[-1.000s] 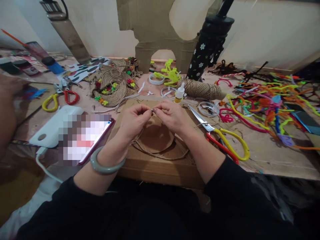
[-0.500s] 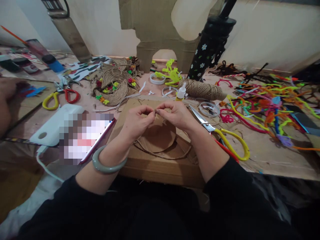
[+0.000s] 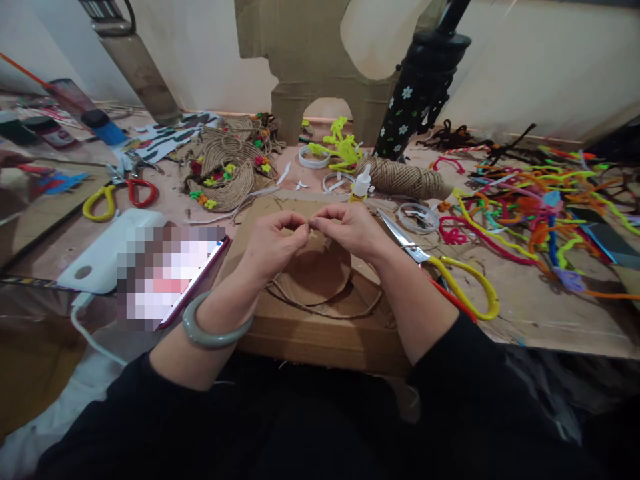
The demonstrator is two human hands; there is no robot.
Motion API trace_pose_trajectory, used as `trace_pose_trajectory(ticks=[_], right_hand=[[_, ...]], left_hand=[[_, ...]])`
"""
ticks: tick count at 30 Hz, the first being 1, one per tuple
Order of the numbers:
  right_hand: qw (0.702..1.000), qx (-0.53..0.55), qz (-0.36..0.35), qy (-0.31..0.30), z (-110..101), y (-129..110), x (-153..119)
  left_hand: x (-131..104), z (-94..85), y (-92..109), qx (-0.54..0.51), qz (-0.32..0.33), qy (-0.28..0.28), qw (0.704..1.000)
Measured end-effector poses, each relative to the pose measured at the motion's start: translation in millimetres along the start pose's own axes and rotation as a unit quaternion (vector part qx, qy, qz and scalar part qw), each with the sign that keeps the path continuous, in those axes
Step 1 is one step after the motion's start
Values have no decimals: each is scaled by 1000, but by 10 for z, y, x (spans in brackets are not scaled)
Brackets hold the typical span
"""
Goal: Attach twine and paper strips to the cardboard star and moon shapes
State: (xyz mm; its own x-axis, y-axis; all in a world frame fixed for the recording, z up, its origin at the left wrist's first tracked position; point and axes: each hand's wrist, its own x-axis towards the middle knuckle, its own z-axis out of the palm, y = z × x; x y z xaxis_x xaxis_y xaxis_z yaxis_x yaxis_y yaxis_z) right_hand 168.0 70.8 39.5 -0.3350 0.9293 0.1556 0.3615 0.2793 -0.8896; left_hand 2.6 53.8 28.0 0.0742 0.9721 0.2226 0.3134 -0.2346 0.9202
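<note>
My left hand (image 3: 280, 237) and my right hand (image 3: 350, 230) meet fingertip to fingertip over the far edge of a round cardboard disc (image 3: 320, 280). Both are closed in a pinch. Whatever lies between the fingertips is tiny and hidden by them. A length of brown twine (image 3: 325, 315) curves round the near side of the disc, and its left part passes out of sight beneath my left hand. Under the disc is a thick cardboard piece (image 3: 320, 343). A small glue bottle (image 3: 360, 185) with a white nozzle stands just beyond my right hand.
Large scissors (image 3: 450, 273) lie beside my right forearm. At left are a phone (image 3: 185, 280), a white power bank (image 3: 115, 250) and pliers (image 3: 125, 190). Behind lie twine coils (image 3: 230, 163), a twine roll (image 3: 400, 177) and colourful pipe cleaners (image 3: 515, 220). Another person's hand (image 3: 11, 160) shows at far left.
My hands stay pinched together in almost the same place. The other person's hand at far left has drawn back toward the frame's edge.
</note>
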Motion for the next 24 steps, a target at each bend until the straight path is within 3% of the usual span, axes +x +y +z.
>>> trace_pose_trajectory(ticks=[6,14,24], right_hand=[[1000,-18,-10,1,-8,19,3],[1000,3,-1,-7,13,12,16],[1000,13,-16,-7,28,9,17]], left_hand=[[4,-8,20,15,26,-14,999],[5,-7,-14,-41,-21,-9,999],[31,6,-53,-106,-27,8,994]])
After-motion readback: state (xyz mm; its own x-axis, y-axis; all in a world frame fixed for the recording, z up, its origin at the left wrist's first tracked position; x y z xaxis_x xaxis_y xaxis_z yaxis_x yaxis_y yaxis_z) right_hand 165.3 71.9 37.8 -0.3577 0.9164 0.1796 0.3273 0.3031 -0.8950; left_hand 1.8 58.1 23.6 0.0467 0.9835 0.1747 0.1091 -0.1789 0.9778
